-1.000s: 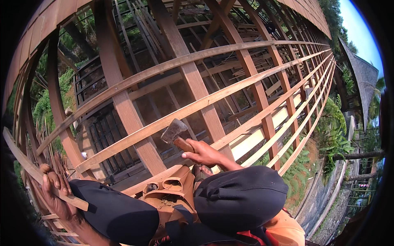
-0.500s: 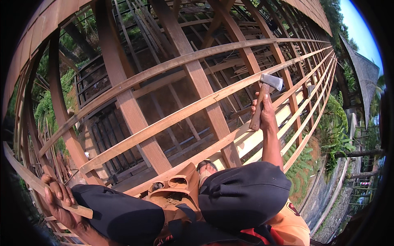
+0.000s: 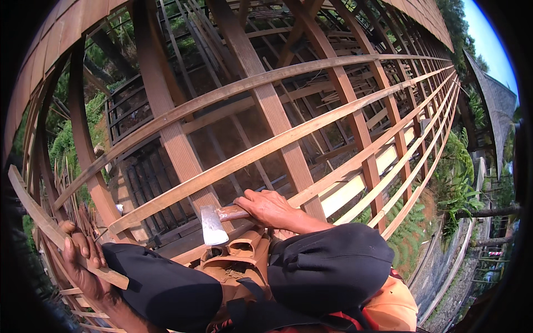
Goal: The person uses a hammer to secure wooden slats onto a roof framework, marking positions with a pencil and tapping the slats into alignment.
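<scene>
My left hand point(image 3: 83, 258) grips a light wooden batten point(image 3: 34, 205) that slants down beside my left thigh. My right hand point(image 3: 258, 206) is closed on the wooden handle of a hatchet point(image 3: 215, 225). Its pale metal head is low in front of me, just above a tan leather tool pouch point(image 3: 241, 261) between my dark-trousered legs. The head overlaps the pouch's top in the picture; I cannot tell whether they touch.
Thin battens point(image 3: 283, 136) cross brown rafters point(image 3: 294, 172) in an open roof frame, with ground and timber piles below. Wooden shingles point(image 3: 50, 39) line the top left and top right. Greenery point(image 3: 463, 194), a path and a grey roof point(image 3: 488, 94) are at the right.
The hatchet went from centre up to the right with my right hand, then swung down leftward to above the pouch, its head now pointing left. My left hand still holds the batten, almost unmoved.
</scene>
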Available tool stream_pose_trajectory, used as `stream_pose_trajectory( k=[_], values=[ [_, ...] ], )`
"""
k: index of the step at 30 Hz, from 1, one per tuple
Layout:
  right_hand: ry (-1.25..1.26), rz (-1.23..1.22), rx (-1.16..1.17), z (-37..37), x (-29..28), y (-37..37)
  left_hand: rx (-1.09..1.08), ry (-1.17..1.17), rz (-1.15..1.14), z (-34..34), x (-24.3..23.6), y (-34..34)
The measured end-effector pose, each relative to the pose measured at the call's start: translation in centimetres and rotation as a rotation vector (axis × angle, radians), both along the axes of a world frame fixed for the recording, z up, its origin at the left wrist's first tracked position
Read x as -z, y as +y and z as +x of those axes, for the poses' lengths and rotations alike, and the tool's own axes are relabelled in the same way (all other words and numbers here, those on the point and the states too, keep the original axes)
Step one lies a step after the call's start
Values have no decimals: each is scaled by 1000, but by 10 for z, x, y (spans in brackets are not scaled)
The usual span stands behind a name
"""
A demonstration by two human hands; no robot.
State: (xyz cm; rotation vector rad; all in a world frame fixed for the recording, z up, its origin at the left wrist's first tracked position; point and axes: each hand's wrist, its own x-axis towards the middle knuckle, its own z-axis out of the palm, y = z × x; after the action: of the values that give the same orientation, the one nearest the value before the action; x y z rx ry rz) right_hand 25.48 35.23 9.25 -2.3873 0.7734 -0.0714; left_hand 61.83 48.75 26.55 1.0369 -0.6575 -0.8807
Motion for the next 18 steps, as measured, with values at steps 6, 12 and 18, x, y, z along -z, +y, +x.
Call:
stream_pose_trajectory(
  k=[6,12,18],
  values=[
    [97,-50,520,-95,3,-4,33,-155,24,10,11,6],
    [86,-151,1092,-176,42,61,69,-79,-4,7,4,14],
    [111,-50,1164,-196,58,75,19,-180,68,-4,13,-3]
  ],
)
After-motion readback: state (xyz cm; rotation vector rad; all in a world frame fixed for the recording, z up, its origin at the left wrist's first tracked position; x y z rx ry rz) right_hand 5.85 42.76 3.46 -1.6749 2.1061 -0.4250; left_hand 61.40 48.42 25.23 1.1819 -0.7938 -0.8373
